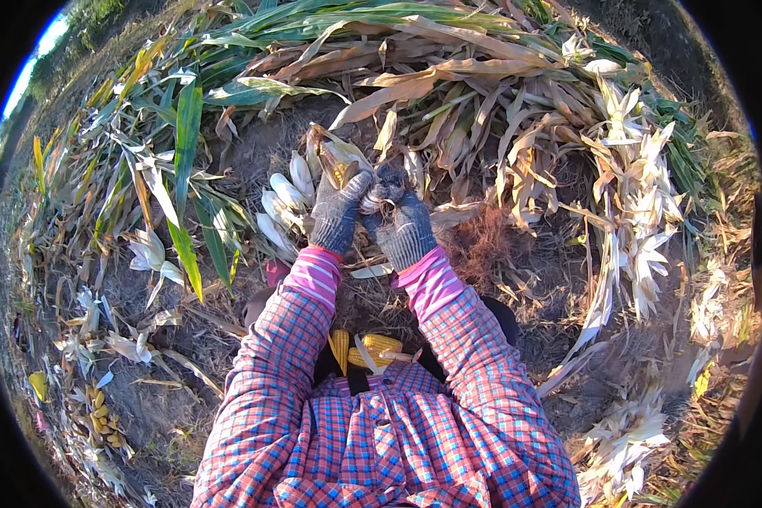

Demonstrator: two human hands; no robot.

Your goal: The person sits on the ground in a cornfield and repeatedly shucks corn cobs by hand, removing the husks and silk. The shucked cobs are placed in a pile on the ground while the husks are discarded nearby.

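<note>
My left hand [338,214], in a grey knit glove, grips a partly husked ear of corn [340,171]. Yellow kernels show between its pale, peeled-back husk leaves. Close beside it, my right hand [407,225], gloved alike, is closed on the corn husk [376,198] at the near end of the ear; its fingertips are partly hidden. Several ears in pale husks [287,190] lie just left of my left hand. Bare yellow ears of corn [381,346] rest on the ground close to my body, between my forearms.
Cut corn stalks with dry leaves [413,76] curve around the far side. Green leaves [188,140] stick out at the left. Empty pale husks [648,216] line the right. Brown corn silk [486,244] lies right of my hands. A pile of yellow ears [103,419] sits lower left.
</note>
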